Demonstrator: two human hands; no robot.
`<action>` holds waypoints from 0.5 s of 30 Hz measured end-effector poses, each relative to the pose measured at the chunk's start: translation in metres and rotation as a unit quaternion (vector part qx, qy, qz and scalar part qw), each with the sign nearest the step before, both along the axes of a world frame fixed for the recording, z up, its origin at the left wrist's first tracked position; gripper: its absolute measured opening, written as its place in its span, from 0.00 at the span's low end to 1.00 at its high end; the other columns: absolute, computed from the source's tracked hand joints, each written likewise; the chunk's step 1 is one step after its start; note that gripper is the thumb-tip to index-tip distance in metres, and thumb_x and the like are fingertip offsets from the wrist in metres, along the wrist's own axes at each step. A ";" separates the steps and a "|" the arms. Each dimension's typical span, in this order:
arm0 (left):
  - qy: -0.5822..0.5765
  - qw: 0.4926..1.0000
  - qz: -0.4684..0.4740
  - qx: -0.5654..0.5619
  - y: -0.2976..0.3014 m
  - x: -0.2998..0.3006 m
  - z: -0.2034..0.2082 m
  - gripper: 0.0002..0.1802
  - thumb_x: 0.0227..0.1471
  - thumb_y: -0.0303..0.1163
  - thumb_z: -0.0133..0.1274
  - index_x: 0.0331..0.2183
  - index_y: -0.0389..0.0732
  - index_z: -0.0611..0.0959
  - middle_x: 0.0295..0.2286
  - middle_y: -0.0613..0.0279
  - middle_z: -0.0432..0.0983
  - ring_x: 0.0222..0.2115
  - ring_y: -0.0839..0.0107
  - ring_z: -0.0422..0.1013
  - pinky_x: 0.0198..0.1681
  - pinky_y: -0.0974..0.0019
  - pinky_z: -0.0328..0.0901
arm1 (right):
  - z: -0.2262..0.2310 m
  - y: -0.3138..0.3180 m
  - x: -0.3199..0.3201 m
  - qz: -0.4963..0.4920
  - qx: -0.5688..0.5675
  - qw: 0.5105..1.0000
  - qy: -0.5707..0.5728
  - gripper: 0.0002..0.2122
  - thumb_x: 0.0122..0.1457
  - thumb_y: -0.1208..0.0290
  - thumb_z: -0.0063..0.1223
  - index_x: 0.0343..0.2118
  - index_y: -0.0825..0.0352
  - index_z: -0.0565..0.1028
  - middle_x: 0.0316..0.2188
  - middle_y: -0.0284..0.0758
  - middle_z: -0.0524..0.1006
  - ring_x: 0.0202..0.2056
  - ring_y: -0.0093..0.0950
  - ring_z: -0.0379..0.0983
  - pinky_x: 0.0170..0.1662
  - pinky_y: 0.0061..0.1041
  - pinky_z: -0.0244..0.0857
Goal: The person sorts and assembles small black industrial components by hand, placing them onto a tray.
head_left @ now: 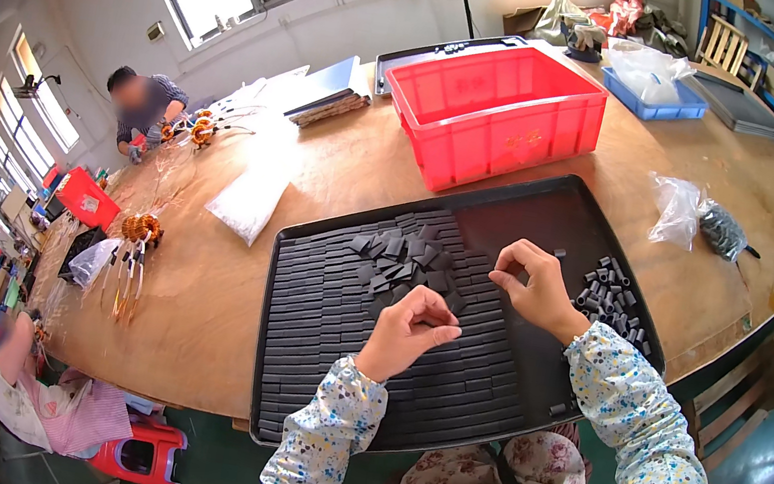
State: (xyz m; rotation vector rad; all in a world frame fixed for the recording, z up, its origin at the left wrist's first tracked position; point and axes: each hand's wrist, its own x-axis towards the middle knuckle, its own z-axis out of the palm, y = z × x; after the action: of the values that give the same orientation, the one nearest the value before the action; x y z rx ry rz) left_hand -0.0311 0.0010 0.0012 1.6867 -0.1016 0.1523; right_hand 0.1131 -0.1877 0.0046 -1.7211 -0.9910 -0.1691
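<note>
Seeing at eight o'clock a seated person (30, 388) in pink and white, and at nine a red bin (76, 193) and a copper-coloured coil (142, 229) with trailing wires resting on the brown bench (190, 333). Spotting at ten a second person (167, 96), and below, nearer nine, a white packet (250, 200) lying flat. Noting flat panels (328, 91) stacked at eleven. Coming then to the black tray (528, 376), filling the middle and stretching toward four o'clock. Finding its left part lined with close-set black strips (315, 312), with flat black pieces (410, 256) heaped loosely on top near the centre. Holding the left hand (404, 336) at five o'clock, by the heap's lower edge, thumb and fingertips drawn close together; being unable to tell about anything pinched there. Noticing at one o'clock an open red crate (498, 113) standing beyond the tray. Holding the right hand (542, 289) at three, above the tray's barer part, thumb and forefinger curving toward each other; being equally unable to tell about anything between the tips. Meeting short black tubes (601, 294) lying jumbled in the tray, farther out at three. Ending with a clear bag (675, 215) and a dark packet (721, 229) lying side by side between two and three
</note>
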 end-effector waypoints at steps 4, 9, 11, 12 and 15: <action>0.059 0.997 -0.012 -0.043 -0.004 0.001 0.003 0.12 0.50 0.22 0.60 0.38 0.33 0.78 0.37 0.61 0.77 0.39 0.75 0.74 0.44 0.72 0.71 | 0.001 0.001 -0.001 0.029 0.010 0.999 0.016 0.07 0.50 0.82 0.61 0.27 0.70 0.72 0.25 0.34 0.72 0.26 0.25 0.72 0.31 0.23 0.66; 0.080 0.993 -0.039 -0.071 0.008 -0.001 -0.001 0.15 0.47 0.22 0.64 0.38 0.32 0.79 0.34 0.59 0.78 0.37 0.76 0.75 0.42 0.73 0.72 | 0.002 0.006 -0.008 0.088 0.018 0.993 0.072 0.06 0.52 0.84 0.59 0.28 0.69 0.72 0.27 0.31 0.73 0.29 0.20 0.71 0.34 0.20 0.67; 0.080 0.994 -0.033 -0.069 0.011 -0.002 0.002 0.14 0.47 0.21 0.63 0.37 0.32 0.79 0.34 0.60 0.78 0.36 0.76 0.75 0.42 0.74 0.71 | 0.001 0.010 -0.015 0.190 0.091 0.945 0.251 0.05 0.55 0.85 0.57 0.29 0.69 0.72 0.29 0.27 0.73 0.32 0.16 0.69 0.36 0.18 0.66; 0.083 0.994 -0.030 -0.068 0.011 -0.002 0.003 0.14 0.46 0.21 0.63 0.37 0.33 0.79 0.34 0.60 0.78 0.36 0.76 0.75 0.41 0.74 0.71 | 0.002 0.010 -0.019 0.192 0.091 0.945 0.250 0.05 0.55 0.85 0.57 0.29 0.69 0.72 0.29 0.27 0.73 0.32 0.16 0.69 0.36 0.18 0.66; 0.083 0.995 -0.032 -0.052 0.014 -0.002 0.001 0.11 0.47 0.21 0.62 0.35 0.33 0.79 0.31 0.62 0.79 0.33 0.78 0.75 0.38 0.76 0.71 | 0.006 0.008 -0.027 0.261 0.084 0.913 0.301 0.05 0.56 0.85 0.55 0.30 0.68 0.71 0.30 0.27 0.73 0.33 0.14 0.68 0.38 0.17 0.65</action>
State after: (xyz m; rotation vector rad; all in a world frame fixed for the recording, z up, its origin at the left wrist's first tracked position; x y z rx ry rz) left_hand -0.0330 0.0150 0.0021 1.5841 -0.0222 -0.0304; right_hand 0.0860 -0.1797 0.0110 -1.1777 -0.8932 0.5786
